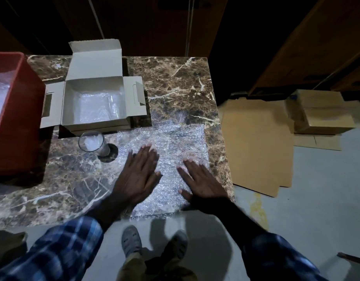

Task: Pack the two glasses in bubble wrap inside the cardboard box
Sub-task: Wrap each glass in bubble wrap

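A sheet of bubble wrap lies flat on the marble table, reaching its near edge. My left hand and my right hand press on it with straight fingers, side by side. An empty clear glass stands upright to the left of the sheet, apart from my left hand. Behind it sits the open cardboard box, flaps spread, with a bubble-wrapped bundle inside.
A red plastic crate holding more wrap stands at the table's left. Flattened cardboard and a closed carton lie on the floor to the right. My feet are below the table's near edge.
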### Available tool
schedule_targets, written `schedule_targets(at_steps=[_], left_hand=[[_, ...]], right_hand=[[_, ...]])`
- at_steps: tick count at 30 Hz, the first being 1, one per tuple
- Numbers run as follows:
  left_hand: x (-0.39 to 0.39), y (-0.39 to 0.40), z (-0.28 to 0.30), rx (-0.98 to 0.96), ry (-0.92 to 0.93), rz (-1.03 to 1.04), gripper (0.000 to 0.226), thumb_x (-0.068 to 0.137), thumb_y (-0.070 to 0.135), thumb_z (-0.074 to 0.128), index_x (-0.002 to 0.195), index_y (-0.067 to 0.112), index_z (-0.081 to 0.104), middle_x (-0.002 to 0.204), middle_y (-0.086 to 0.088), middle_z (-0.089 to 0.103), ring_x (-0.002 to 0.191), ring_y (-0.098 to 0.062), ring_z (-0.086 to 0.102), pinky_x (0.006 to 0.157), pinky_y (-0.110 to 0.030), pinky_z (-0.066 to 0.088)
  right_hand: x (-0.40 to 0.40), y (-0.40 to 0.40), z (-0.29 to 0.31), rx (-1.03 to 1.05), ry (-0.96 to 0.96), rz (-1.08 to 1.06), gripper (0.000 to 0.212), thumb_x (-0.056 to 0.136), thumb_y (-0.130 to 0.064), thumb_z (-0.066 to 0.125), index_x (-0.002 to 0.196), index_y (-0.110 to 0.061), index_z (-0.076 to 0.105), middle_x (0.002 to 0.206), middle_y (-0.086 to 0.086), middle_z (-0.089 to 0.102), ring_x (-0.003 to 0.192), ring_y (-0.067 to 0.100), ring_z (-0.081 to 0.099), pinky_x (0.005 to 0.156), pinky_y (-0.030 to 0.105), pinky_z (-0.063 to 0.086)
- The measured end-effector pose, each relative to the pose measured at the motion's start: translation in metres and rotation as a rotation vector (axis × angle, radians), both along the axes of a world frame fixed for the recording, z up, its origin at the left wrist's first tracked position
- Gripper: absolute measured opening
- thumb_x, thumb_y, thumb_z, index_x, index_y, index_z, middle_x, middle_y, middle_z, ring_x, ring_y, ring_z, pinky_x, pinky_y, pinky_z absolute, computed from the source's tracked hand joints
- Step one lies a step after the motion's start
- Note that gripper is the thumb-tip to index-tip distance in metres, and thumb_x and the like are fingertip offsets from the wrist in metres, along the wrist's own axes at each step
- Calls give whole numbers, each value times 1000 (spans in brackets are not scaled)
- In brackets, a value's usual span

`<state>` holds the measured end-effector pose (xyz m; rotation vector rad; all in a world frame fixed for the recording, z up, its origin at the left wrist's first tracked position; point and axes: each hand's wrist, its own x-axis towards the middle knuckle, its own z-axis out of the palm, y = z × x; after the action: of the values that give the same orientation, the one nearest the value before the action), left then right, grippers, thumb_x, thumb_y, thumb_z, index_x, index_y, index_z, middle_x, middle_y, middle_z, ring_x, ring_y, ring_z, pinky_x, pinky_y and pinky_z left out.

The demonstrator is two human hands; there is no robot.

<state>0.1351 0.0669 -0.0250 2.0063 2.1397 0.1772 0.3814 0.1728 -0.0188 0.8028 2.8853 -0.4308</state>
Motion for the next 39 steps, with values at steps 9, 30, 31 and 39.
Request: schedule_targets(at_steps=[9,30,31,39], left_hand=[[-14,-80,-10,73,-9,-53,64,105,50,28,155,9,33,165,-10,21,154,-27,16,121,-52,17],[9,-98,46,309,-531,86,29,101,42,51,91,24,71,86,7,72,78,-8,66,69,-29,53],[7,-95,51,295,-594,163,19,96,40,57,93,26,70,84,10,72,70,-5,67,64,-28,53],[-28,-45,52,217,-1052,698,19,87,10,75,71,19,74,70,-2,75,63,-11,67,66,-27,51]], right_hand=[[68,-25,-11,113,140,-14,67,103,-53,43,153,-9,38,162,15,25,151,29,23,122,45,22],[51,-24,32,-339,484,-536,13,84,-6,70,86,-17,76,77,-16,67,73,-2,64,69,14,47],[49,-19,34,-391,487,-596,14,82,-5,73,87,-17,77,75,-18,68,71,-2,65,68,12,46],[14,20,56,-774,670,-868,23,89,-6,71,67,-14,69,60,-3,66,52,12,60,59,26,47]])
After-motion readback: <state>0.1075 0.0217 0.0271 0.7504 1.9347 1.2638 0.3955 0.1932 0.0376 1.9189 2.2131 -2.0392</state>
